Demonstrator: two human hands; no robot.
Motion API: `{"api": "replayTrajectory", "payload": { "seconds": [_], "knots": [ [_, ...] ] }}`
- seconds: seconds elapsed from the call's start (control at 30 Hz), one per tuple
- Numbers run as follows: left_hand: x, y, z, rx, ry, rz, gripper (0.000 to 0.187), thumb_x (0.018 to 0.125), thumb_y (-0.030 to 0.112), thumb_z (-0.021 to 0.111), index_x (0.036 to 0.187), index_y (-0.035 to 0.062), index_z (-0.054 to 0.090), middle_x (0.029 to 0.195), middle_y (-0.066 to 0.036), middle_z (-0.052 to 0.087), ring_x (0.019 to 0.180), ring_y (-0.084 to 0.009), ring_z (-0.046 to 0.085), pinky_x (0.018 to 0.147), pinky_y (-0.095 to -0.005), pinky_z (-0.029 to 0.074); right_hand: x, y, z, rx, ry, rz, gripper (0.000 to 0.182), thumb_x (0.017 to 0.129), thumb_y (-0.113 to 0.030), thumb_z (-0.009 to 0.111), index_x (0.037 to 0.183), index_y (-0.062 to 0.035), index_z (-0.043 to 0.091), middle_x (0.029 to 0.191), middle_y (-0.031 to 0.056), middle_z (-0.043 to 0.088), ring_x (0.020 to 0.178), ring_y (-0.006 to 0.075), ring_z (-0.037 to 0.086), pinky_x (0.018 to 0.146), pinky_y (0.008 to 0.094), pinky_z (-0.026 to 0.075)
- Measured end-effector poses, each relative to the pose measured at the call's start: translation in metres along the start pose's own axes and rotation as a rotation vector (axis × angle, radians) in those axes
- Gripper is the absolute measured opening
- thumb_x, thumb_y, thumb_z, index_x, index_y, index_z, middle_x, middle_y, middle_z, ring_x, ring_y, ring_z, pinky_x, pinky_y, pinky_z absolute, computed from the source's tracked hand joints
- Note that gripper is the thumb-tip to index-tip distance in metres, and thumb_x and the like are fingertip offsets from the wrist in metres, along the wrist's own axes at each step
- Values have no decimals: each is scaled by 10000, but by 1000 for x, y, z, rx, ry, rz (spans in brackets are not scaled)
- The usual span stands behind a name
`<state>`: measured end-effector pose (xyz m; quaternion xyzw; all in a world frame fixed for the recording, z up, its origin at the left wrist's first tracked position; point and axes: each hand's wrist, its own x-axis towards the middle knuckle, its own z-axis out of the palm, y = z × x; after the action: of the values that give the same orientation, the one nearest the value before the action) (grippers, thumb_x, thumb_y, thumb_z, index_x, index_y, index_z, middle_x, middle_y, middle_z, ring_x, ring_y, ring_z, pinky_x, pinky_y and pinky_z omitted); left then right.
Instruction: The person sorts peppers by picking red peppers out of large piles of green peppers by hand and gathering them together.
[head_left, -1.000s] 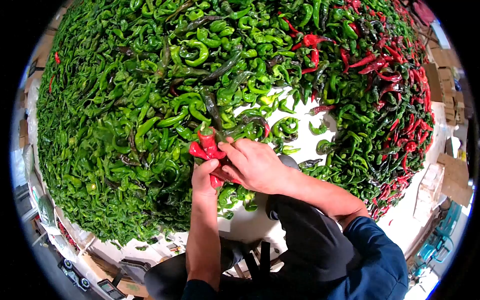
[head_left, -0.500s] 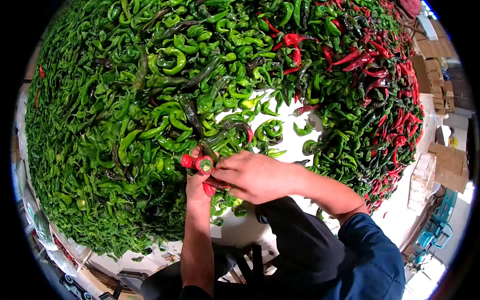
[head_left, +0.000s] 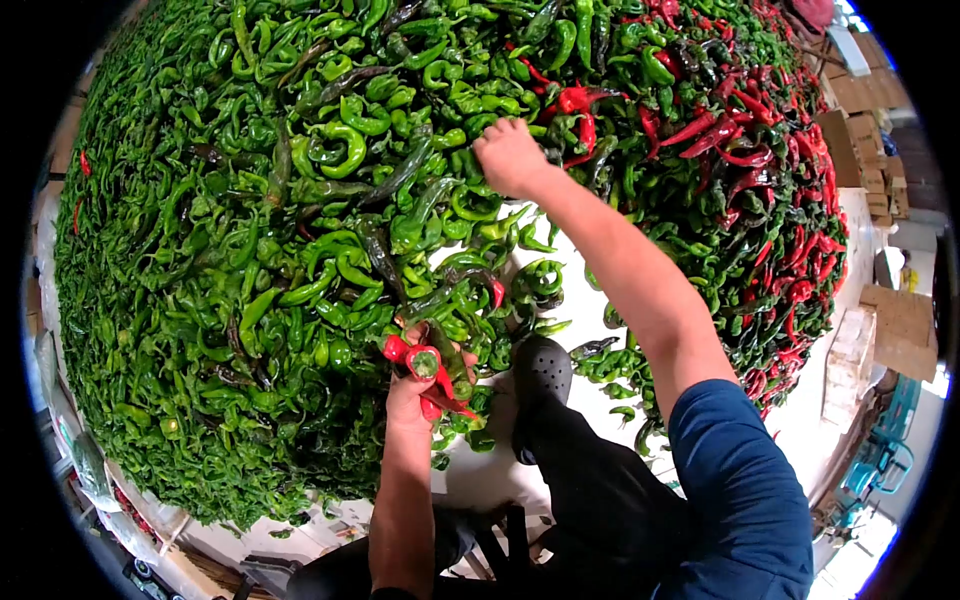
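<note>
My left hand (head_left: pixel 408 395) is wrapped round several peppers, red ones (head_left: pixel 424 362) and a dark green one (head_left: pixel 449 352), at the lower middle of the head view. Farther up, my right hand (head_left: pixel 510 158) is over the green peppers (head_left: pixel 345 150), its fingers curled and turned away; what they hold, if anything, is hidden. Just right of it lie red peppers (head_left: pixel 586 125) among green ones. Below the right hand, a few green peppers (head_left: pixel 538 280) rest on the white floor (head_left: pixel 590 305).
A huge heap of green peppers (head_left: pixel 200 330) spreads over the left and centre. Red and green peppers (head_left: pixel 790 250) cover the right side. My dark shoe (head_left: pixel 543 370) stands on the white floor. Cardboard boxes (head_left: pixel 898 330) and a teal frame (head_left: pixel 880 450) are at the far right.
My right hand has left the peppers at my left hand and moved up over the heap. My left hand has shifted slightly right and down with its peppers. The shoe is now uncovered.
</note>
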<state>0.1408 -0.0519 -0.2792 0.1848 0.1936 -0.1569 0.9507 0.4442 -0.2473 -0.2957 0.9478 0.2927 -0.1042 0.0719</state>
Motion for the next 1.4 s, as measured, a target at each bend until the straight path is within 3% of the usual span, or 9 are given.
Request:
{"api": "replayTrajectory", "payload": {
  "seconds": [0.3,0.4,0.47,0.53,0.93,1.0,1.13,1.27,1.4],
  "knots": [
    [-4,5,-10,-51,35,33,696,761,97,705,1384,141,398,1164,-203,622,1050,-417,645,806,-548,582,-73,7,4,245,251,-68,195,736,-41,607,915,-28,531,786,121,619,748,308,644,649,428,553],
    [-3,2,-17,-76,50,11,708,760,93,695,1398,154,394,1173,-202,618,1061,-430,636,816,-557,577,-49,73,-15,21,457,186,242,742,-55,612,983,-40,596,858,141,623,819,299,642,685,430,549],
    [-3,-3,-17,-64,59,-9,721,760,89,688,1412,152,386,1177,-201,615,1068,-437,631,825,-560,573,-38,103,-25,-145,253,238,472,797,-88,619,1261,-53,543,1102,162,603,942,344,637,825,457,518],
    [0,-6,-18,-60,46,-22,731,764,91,678,1426,150,374,1172,-203,613,1069,-446,628,827,-562,571,-33,109,-23,-170,34,264,473,814,-103,622,1270,-33,522,1145,171,587,993,343,636,829,448,519],
    [-3,-5,-19,-63,15,-5,691,793,117,671,1423,157,392,1194,-188,610,1093,-427,619,849,-570,558,-50,73,39,123,382,737,211,781,-71,629,963,-25,532,925,181,650,899,355,652,772,447,543],
    [-3,-6,-18,-63,-29,4,665,790,136,676,1403,118,419,1206,-184,607,1109,-405,616,871,-558,551,-62,67,46,275,362,629,352,742,-62,623,1069,-3,510,948,227,668,906,385,648,769,476,531],
    [-3,-6,-16,-98,-3,-38,620,779,166,685,1343,21,473,1225,-183,603,1133,-367,610,918,-524,537,-96,55,88,998,342,721,423,742,9,705,1135,2,550,935,122,688,813,204,662,751,334,534],
    [0,-6,-19,-27,-17,-21,642,792,239,702,1322,-47,479,1243,-180,599,1157,-344,600,948,-485,527,-137,38,89,1772,344,821,340,716,-4,733,1039,8,630,898,71,693,761,170,646,720,311,523],
    [4,-5,-14,-40,-38,-29,657,795,239,715,1326,-61,471,1263,-176,589,1177,-334,592,962,-466,525,-166,29,63,2265,288,691,299,742,5,702,1034,-7,639,892,114,692,800,251,677,728,383,563]
  ]
}}
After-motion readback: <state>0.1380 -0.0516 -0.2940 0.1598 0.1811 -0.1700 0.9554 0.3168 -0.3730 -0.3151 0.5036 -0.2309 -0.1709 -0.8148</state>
